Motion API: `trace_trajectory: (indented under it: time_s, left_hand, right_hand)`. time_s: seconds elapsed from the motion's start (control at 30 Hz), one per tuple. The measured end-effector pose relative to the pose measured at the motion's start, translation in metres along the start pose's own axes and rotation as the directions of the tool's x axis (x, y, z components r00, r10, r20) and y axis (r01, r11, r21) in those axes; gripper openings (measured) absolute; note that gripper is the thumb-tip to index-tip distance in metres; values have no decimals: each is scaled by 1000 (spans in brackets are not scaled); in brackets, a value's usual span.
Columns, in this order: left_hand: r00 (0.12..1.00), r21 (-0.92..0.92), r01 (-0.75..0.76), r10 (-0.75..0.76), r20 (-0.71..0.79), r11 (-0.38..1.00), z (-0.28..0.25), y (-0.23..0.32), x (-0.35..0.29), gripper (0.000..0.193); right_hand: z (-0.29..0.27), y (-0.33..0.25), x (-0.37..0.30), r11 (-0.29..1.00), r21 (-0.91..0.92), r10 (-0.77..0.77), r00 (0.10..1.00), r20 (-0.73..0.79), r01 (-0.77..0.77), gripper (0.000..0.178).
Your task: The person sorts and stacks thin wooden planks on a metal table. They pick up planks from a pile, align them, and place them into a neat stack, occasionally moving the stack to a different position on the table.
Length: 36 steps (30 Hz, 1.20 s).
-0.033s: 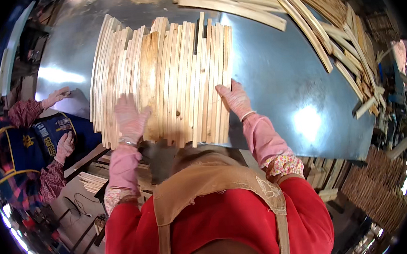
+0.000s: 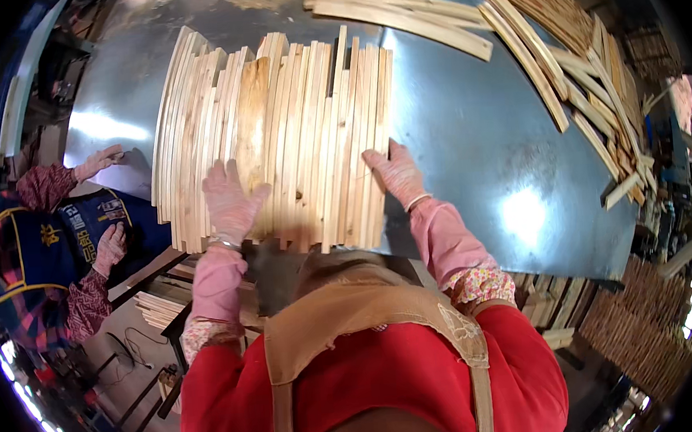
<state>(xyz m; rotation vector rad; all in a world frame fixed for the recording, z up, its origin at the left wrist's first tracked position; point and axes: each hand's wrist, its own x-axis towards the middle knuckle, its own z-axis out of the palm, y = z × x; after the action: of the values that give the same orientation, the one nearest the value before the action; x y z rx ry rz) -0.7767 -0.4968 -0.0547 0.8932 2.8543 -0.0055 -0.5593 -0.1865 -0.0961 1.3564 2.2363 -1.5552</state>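
A row of pale wooden strips (image 2: 300, 131) lies side by side on the metal-topped table, their ends uneven. One strip near the middle is wider and yellower than the others. My left hand (image 2: 233, 201), in a thin translucent glove, rests flat over the near left part of the row with its fingers spread. At the row's right edge is my right hand (image 2: 399, 175), gloved the same way, its thumb side against the outermost strips and its fingers apart. Neither hand is closed around a strip.
Long loose strips (image 2: 404, 19) lie at the table's far side, beside a heap of curved pieces (image 2: 595, 102) on the right. A co-worker's gloved hands (image 2: 107, 247) are at the left edge. Below the table (image 2: 510, 156), more wood is stacked.
My left hand has shifted slightly to the right across the strips. My right hand has moved slightly to the left, still at the row's right edge.
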Motion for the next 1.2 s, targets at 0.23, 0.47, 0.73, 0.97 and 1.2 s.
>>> trace_trajectory:
  time_s: [0.23,0.47,0.73,0.97,1.2]
  left_hand:
    - [977,-147,133,-155,-147,980,19,-52,21,90]
    - [996,-796,51,-86,-1,603,-31,129,-15,62]
    - [867,-990,139,485,115,-12,9,470,-96,38]
    - [236,-907,-406,972,13,111,119,782,-253,49]
    - [-216,-459,-857,972,-92,-234,142,945,-356,61]
  right_hand:
    - [75,-53,-6,991,12,-131,969,209,132,91]
    - [19,-28,-48,933,347,-219,917,334,96,88]
    - [-180,121,-189,744,664,108,966,-234,78,65]
    - [-372,460,-288,306,673,640,378,-669,674,35]
    - [-544,775,-494,704,642,710,-275,-648,305,53]
